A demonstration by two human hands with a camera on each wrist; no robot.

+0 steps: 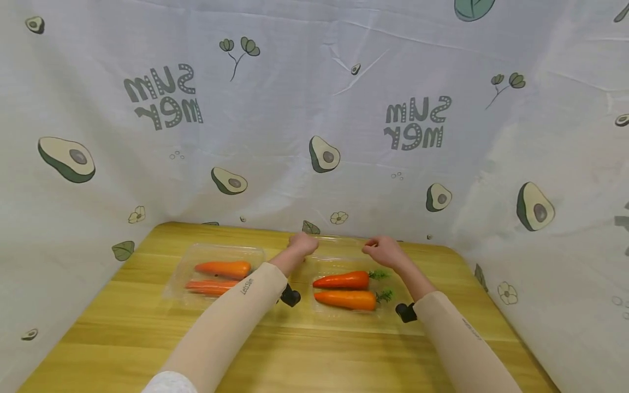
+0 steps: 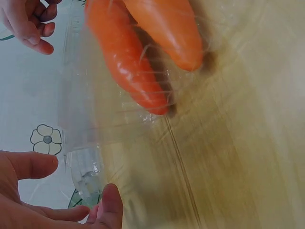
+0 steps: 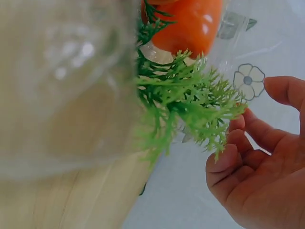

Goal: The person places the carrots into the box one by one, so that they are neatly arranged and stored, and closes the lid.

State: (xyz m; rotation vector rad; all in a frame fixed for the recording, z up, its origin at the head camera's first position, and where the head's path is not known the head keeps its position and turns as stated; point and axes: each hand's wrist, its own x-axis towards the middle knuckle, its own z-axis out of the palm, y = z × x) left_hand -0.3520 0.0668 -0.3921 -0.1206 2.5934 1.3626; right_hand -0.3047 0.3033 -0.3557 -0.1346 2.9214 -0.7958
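Two orange carrots [image 1: 344, 301] with green leafy tops lie side by side in a clear plastic box [image 1: 339, 312]. Its clear lid [image 1: 340, 248] stands hinged back at the far side. At the lid's left end is my left hand [image 1: 303, 244], thumb and fingers apart around the clear corner in the left wrist view. My right hand [image 1: 385, 252] is at the lid's right end, close to the leafy top [image 3: 190, 100]. Its thumb stands away from loosely bent fingers, and no grip on the plastic shows. Contact with the lid is hard to tell.
Left of my left forearm sits another clear plastic box [image 1: 196, 249] with a carrot [image 1: 223, 268] and reddish-orange pieces [image 1: 208, 287], partly hidden by the sleeve. A printed white curtain [image 1: 275, 109] rises behind the wooden table [image 1: 314, 355] and along its sides.
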